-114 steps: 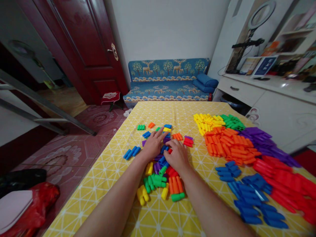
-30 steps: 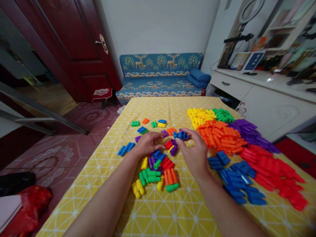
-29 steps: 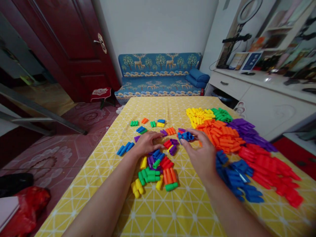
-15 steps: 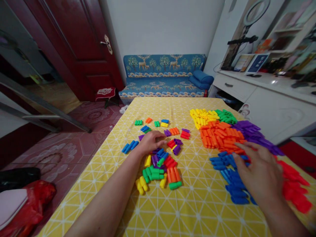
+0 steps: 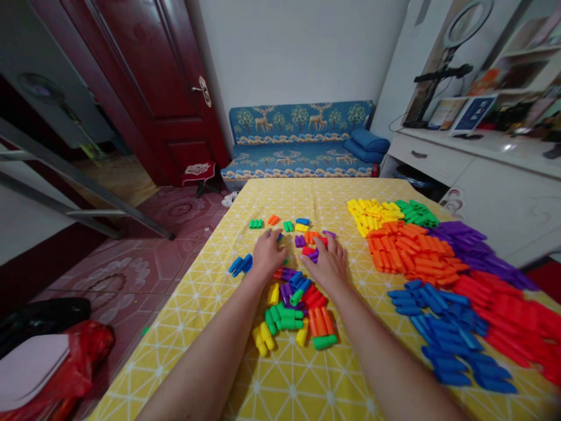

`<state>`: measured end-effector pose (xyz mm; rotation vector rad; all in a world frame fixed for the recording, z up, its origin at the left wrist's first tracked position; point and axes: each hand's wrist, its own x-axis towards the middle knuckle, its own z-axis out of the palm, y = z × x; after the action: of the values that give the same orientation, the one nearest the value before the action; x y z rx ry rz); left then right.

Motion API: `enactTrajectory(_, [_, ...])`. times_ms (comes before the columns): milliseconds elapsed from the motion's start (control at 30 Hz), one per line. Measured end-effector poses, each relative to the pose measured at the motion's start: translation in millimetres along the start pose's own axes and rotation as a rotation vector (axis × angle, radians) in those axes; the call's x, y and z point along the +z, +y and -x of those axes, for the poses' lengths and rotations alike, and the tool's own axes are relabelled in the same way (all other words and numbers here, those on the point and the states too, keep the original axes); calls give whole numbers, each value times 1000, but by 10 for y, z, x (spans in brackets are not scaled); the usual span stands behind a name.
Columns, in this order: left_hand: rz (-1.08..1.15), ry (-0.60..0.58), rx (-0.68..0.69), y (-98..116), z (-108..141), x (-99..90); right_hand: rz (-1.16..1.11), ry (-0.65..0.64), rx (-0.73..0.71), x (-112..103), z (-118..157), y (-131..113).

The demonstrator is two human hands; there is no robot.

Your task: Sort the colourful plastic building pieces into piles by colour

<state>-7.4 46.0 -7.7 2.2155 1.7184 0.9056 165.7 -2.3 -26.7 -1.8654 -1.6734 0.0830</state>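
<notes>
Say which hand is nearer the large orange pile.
Right. The right hand lies left of the large orange pile, apart from it; the left hand is farther left.

A pale wall (image 5: 302,52) rises behind a blue sofa (image 5: 298,153) patterned with deer and trees, blue cushions (image 5: 368,145) stacked at its right end. To the left, a dark red door (image 5: 144,70) stands open beside a small red stool (image 5: 199,172), and a fan (image 5: 41,89) shows dimly beyond. The floor (image 5: 188,213) is laid in patterned reddish tiles. At right, a white dresser (image 5: 504,202) bears a ring light (image 5: 454,42).
</notes>
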Motion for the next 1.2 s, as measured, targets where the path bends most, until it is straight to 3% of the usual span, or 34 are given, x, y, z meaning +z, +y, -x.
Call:
enactTrajectory(100, [132, -12, 109, -29, -37, 21, -111, 8, -134, 84, -6, -33])
enactTrajectory(233, [265, 25, 90, 3, -31, 6, -296, 50, -255, 106, -10, 21])
enactTrajectory(333, [305, -37, 113, 41, -47, -43, -361, 96, -311, 109, -31, 68])
enactTrajectory(433, [274, -108, 124, 29, -115, -232, -391, 115, -305, 109, -49, 83])
enactTrajectory(567, [-15, -69, -47, -152, -106, -681, -432, 130, -295, 99, -55, 67])
enactTrajectory(700, [-388, -44, -59, -369, 290, -918, -451, 143, -260, 99, -58, 38])
enactTrajectory(800, [-386, -79, 41, -382, 692, -819, -457, 134, -230, 103, -61, 17])
enactTrajectory(900, [-421, -108, 51, -291, 859, -643, -463, 135, -214, 99, -58, 1])
enactTrajectory(1033, [-275, -109, 37, -199, 555, -488, -476, 145, -202, 93, -49, -6])
enactTrajectory(1200, [136, 115, 92, -66, -231, -243, -498, 146, -192, 96, -56, 4])
